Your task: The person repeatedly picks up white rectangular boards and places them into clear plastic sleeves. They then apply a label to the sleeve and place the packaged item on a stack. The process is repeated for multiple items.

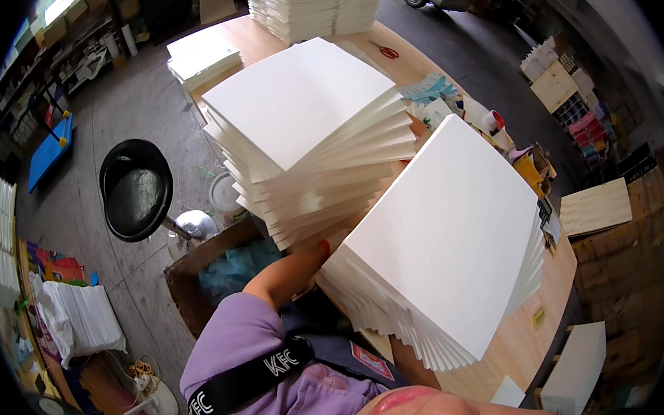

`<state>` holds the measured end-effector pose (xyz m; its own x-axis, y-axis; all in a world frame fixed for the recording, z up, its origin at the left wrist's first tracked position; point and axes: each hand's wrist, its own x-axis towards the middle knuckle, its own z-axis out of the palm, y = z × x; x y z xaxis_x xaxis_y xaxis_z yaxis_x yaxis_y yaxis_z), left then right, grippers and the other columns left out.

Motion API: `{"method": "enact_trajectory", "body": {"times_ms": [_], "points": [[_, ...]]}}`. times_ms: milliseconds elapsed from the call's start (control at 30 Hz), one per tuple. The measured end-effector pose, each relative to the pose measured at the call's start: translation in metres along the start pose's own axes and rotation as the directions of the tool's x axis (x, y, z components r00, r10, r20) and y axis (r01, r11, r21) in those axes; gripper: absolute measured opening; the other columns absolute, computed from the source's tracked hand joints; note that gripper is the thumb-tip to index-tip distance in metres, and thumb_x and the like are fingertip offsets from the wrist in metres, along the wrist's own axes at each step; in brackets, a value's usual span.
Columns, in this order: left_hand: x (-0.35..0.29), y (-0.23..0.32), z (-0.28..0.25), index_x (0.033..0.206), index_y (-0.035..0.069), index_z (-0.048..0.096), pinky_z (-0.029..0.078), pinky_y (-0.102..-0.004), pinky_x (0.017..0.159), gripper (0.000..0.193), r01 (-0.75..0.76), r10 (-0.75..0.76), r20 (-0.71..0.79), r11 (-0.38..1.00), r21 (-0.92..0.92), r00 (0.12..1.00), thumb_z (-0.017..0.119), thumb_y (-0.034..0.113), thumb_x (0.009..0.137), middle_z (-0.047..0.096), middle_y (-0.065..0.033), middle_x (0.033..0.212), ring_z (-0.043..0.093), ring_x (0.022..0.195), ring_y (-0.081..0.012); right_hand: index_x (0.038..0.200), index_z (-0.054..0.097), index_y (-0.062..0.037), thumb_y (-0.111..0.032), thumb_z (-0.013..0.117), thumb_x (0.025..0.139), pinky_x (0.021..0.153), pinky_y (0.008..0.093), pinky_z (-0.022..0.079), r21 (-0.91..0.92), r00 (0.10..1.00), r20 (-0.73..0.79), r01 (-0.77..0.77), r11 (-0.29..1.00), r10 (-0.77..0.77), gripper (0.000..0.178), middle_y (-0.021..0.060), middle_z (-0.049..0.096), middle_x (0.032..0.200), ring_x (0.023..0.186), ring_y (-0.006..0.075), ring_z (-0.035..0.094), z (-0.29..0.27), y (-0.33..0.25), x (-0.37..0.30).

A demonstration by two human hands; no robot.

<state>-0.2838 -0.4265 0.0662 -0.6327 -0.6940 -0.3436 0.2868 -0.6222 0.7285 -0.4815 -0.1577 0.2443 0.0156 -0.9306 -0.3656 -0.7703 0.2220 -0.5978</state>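
Two tall stacks of white square sheets or boards stand on a light wooden table. The near right stack and the stack behind it both have their layers fanned out at an angle. My left forearm, with a red band at the wrist, reaches between the two stacks. The left hand lies out of sight behind the near stack's upper corner, so its fingers do not show. Only a sliver of skin, apparently my right arm, shows below the near stack; the right hand is hidden.
More white stacks rise at the table's far end, with red-handled scissors to their right. Tools and packets clutter the right edge. A black stool and a cardboard box holding blue plastic stand left of the table.
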Motion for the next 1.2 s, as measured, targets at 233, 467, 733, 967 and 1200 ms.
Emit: {"method": "enact_trajectory", "body": {"times_ms": [233, 467, 733, 967, 1200], "points": [[-0.027, 0.011, -0.016, 0.125, 0.007, 0.048, 0.049, -0.0292, 0.078, 0.039, -0.011, 0.012, -0.04, 1.0, 0.023, 0.999, 0.051, 0.025, 0.09, 0.059, -0.0068, 0.112, 0.058, 0.095, -0.0142, 0.112, 0.055, -0.0061, -0.018, 0.042, 0.089, 0.089, 0.0369, 0.041, 0.292, 0.992, -0.093, -0.056, 0.955, 0.087, 0.029, 0.0131, 0.058, 0.108, 0.101, 0.0305, 0.053, 0.043, 0.012, 0.079], [-0.062, -0.001, -0.018, 0.127, 0.008, 0.047, 0.049, -0.0291, 0.079, 0.042, 0.046, -0.045, -0.063, 0.999, 0.013, 0.997, 0.051, 0.028, 0.09, 0.058, -0.0061, 0.114, 0.058, 0.097, -0.0136, 0.113, 0.054, -0.0068, -0.019, 0.042, 0.089, 0.087, 0.0363, 0.042, 0.608, 0.965, -0.114, -0.121, 0.784, 0.237, 0.029, 0.0125, 0.059, 0.107, 0.099, 0.0291, 0.054, 0.073, 0.034, 0.151], [-0.099, 0.032, 0.017, 0.125, 0.007, 0.05, 0.048, -0.0282, 0.081, 0.039, 0.033, -0.031, -0.122, 0.999, 0.011, 0.992, 0.05, 0.026, 0.091, 0.061, -0.0071, 0.109, 0.059, 0.094, -0.014, 0.114, 0.054, -0.0076, -0.019, 0.042, 0.089, 0.085, 0.0355, 0.043, 0.724, 0.933, -0.129, -0.143, 0.675, 0.335, 0.029, 0.0117, 0.059, 0.105, 0.096, 0.0275, 0.054, 0.086, 0.057, 0.163], [-0.074, 0.005, -0.012, 0.121, 0.005, 0.053, 0.048, -0.0278, 0.079, 0.035, -0.004, 0.002, -0.077, 1.0, -0.026, 0.997, 0.049, 0.022, 0.09, 0.061, -0.0079, 0.108, 0.059, 0.092, -0.0136, 0.114, 0.053, -0.0083, -0.019, 0.043, 0.089, 0.083, 0.0348, 0.044, 0.773, 0.935, -0.134, -0.109, 0.625, 0.328, 0.03, 0.011, 0.059, 0.103, 0.094, 0.0262, 0.054, 0.1, 0.06, 0.171], [-0.057, -0.016, -0.028, 0.12, 0.004, 0.054, 0.046, -0.0277, 0.081, 0.037, -0.003, 0.0, -0.148, 1.0, -0.019, 0.989, 0.05, 0.024, 0.09, 0.061, -0.0075, 0.108, 0.058, 0.094, -0.015, 0.115, 0.053, -0.0091, -0.02, 0.043, 0.089, 0.082, 0.0341, 0.045, 0.796, 0.947, -0.141, -0.065, 0.602, 0.289, 0.03, 0.0104, 0.059, 0.101, 0.092, 0.0248, 0.055, 0.098, 0.053, 0.181]]}}
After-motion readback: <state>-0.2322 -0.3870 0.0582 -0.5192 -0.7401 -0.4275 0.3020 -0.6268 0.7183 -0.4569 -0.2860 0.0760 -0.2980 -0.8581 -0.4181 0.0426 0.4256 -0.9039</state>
